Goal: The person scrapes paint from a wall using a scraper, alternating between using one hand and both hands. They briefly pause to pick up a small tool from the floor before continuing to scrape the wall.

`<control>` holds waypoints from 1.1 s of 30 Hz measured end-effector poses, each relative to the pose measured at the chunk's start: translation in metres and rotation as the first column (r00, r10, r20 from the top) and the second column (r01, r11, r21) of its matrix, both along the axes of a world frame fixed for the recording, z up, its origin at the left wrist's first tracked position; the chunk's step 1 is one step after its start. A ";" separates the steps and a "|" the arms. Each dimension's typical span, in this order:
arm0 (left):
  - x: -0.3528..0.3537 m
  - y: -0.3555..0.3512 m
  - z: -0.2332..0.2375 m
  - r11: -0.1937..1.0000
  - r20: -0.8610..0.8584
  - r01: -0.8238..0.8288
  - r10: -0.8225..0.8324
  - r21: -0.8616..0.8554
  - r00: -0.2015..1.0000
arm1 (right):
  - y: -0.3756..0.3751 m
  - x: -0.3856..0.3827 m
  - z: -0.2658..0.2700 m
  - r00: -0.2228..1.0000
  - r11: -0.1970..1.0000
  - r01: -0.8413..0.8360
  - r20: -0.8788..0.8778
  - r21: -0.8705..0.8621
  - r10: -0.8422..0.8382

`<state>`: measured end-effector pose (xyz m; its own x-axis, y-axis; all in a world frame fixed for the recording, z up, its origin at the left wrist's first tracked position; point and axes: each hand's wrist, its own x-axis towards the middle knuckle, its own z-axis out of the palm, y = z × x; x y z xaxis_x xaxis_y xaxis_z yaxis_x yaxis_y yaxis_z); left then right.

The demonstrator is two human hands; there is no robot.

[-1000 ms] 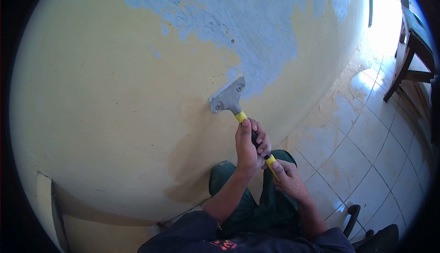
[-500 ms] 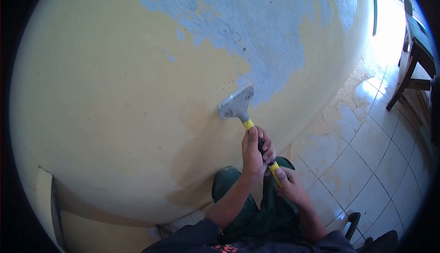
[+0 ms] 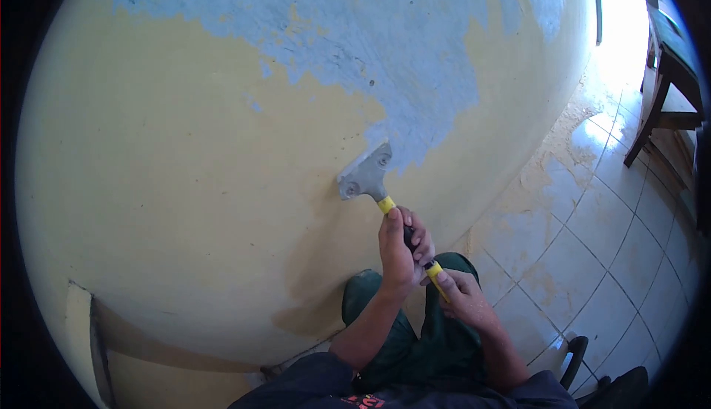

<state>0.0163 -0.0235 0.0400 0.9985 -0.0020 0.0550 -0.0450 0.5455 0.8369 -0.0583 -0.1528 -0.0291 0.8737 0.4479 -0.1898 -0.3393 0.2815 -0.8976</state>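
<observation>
A scraper (image 3: 367,172) with a wide grey metal head and a yellow and black handle is held in both hands. Its blade edge lies at the wall (image 3: 222,150), on cream paint just below and left of a bare bluish patch (image 3: 415,61). My left hand (image 3: 404,246) wraps round the upper handle, near the head. Lower down, my right hand (image 3: 463,298) is closed round the yellow end of the handle. The patch has ragged edges and a small dark hole.
Pale floor tiles (image 3: 585,253) with scattered cream flakes run along the wall's right side. Dark wooden furniture (image 3: 666,90) stands at the upper right. A black curved chair part (image 3: 574,361) is at the lower right. A ledge (image 3: 80,320) juts at the lower left.
The scraper and both hands appear slightly lower and to the left. The wall patch has also shifted left in view, while both grips stay the same.
</observation>
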 end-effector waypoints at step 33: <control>-0.006 0.000 -0.014 0.997 -0.004 0.061 -0.061 -0.050 0.998 | -0.003 -0.005 0.001 0.999 1.000 -0.016 -0.031 0.020 0.016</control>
